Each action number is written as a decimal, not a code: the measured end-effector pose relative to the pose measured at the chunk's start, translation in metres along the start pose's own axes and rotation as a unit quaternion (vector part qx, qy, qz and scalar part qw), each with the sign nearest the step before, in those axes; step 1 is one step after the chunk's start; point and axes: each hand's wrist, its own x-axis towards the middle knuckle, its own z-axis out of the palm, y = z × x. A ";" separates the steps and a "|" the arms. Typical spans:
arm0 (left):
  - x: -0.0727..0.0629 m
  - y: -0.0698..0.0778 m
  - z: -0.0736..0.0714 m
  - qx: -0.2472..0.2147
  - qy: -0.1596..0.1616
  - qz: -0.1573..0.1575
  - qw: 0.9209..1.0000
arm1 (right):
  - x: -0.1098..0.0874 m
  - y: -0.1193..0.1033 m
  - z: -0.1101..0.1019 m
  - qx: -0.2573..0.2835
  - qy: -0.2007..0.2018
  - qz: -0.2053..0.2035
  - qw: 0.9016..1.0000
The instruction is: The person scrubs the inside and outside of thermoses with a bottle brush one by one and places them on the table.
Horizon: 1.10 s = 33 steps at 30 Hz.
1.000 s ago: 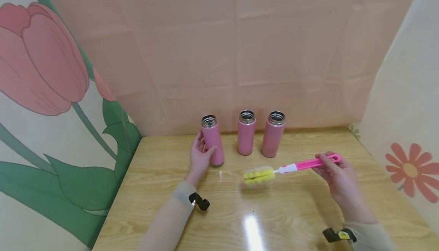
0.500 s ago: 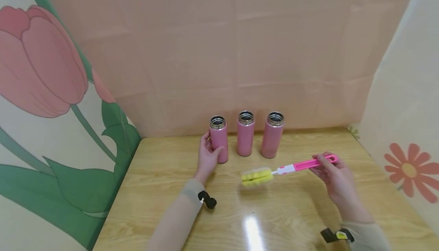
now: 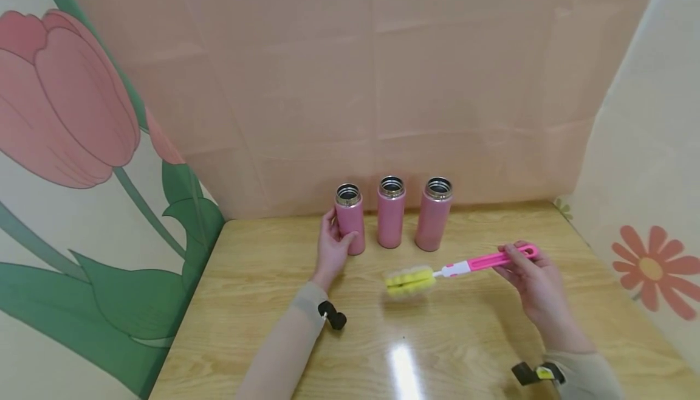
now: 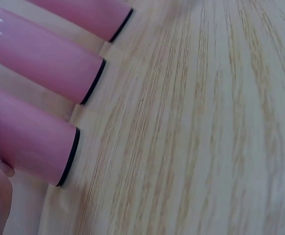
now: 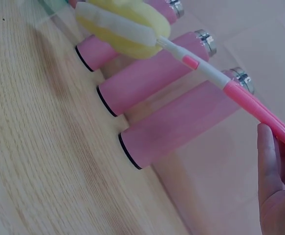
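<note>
My left hand (image 3: 332,253) grips a pink bottle (image 3: 352,220) round its body, thumb on the near side; the bottle is upright on the table and its steel-rimmed mouth is uncovered. To its right stand two matching pink bottles, the middle bottle (image 3: 391,217) and the right bottle (image 3: 434,220), both without lids. In my right hand (image 3: 538,281) a bottle brush is pinched by its pink handle (image 3: 489,261), held level above the table. Its yellow sponge head (image 3: 410,281) points left, in front of the bottles. The left wrist view shows the gripped bottle's black base (image 4: 70,156).
The wood-grain table (image 3: 262,327) meets a pink sheet (image 3: 306,114) hung just behind the bottles. A wall with a painted tulip (image 3: 82,96) borders the left side, and a wall with a painted flower (image 3: 651,269) the right.
My left hand has moved the left bottle rightward, closer to the middle one, and brought it from tilted to upright. The brush and right hand have hardly moved.
</note>
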 end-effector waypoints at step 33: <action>-0.034 0.032 -0.061 0.112 -0.017 -0.007 0.994 | -0.023 -0.024 -0.039 -0.453 -0.093 -0.429 0.776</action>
